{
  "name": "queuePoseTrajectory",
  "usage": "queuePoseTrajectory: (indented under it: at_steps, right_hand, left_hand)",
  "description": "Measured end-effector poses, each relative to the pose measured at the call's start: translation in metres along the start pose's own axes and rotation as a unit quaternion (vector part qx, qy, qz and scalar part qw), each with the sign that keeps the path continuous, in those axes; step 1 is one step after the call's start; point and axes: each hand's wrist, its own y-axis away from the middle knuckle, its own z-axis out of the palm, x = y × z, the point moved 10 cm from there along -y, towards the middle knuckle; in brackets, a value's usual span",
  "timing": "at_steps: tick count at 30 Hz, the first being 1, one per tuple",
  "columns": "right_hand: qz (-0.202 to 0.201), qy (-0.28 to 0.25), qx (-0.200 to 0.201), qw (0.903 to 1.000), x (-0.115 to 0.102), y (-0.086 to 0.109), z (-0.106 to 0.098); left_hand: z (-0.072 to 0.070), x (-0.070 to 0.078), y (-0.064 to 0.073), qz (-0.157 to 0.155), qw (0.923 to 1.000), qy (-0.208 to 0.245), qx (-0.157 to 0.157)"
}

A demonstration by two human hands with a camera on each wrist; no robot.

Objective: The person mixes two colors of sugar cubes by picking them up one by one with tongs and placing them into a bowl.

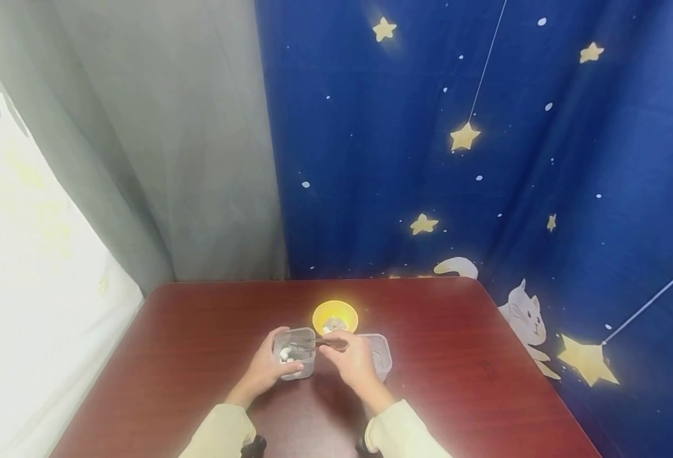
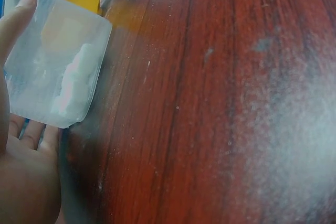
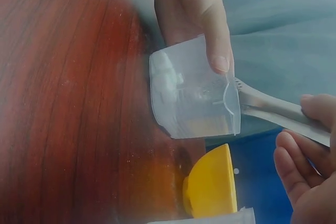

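White pieces (image 1: 286, 355) (count unclear from where I stand): in clear tub (image 3: 197, 103), which left hand (image 1: 263, 371) grips; tongs (image 3: 268, 101), held by right hand (image 1: 356, 364) at tub's right, long axis pointing across its mouth toward them.

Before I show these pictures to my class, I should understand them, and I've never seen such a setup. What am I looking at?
There is no machine, just a person's two bare hands. The wide picture comes from a camera on the head, looking forward and down; the other two come from cameras worn on each wrist. The left hand holds a clear plastic tub with white pieces inside. The right hand grips metal tongs, their tips at the tub's opening. On the table stands a yellow bowl; near it, partly hidden by the right hand, is another clear container.
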Motion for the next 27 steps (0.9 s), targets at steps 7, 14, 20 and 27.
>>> queuePoseTrajectory:
  at_steps: [7,14,20,27]
  right_hand:
    - [0.043,-0.060,0.046,0.9962,0.012,0.002,-0.015]
    - [0.060,-0.049,0.094,0.9925,0.007,0.003,-0.035]
    - [0.080,-0.080,0.103,0.9883,0.002,0.003,-0.042]
    - [0.091,-0.132,0.143,0.9767,0.001,0.000,-0.054]
  left_hand:
    - [-0.001,0.002,0.001,0.000,0.9999,-0.011,0.005]
    - [0.000,0.000,0.001,-0.004,0.9999,-0.010,0.005]
    - [0.001,-0.002,0.001,-0.006,0.9999,-0.009,0.003]
    - [0.000,0.000,0.001,-0.002,1.0000,-0.004,0.006]
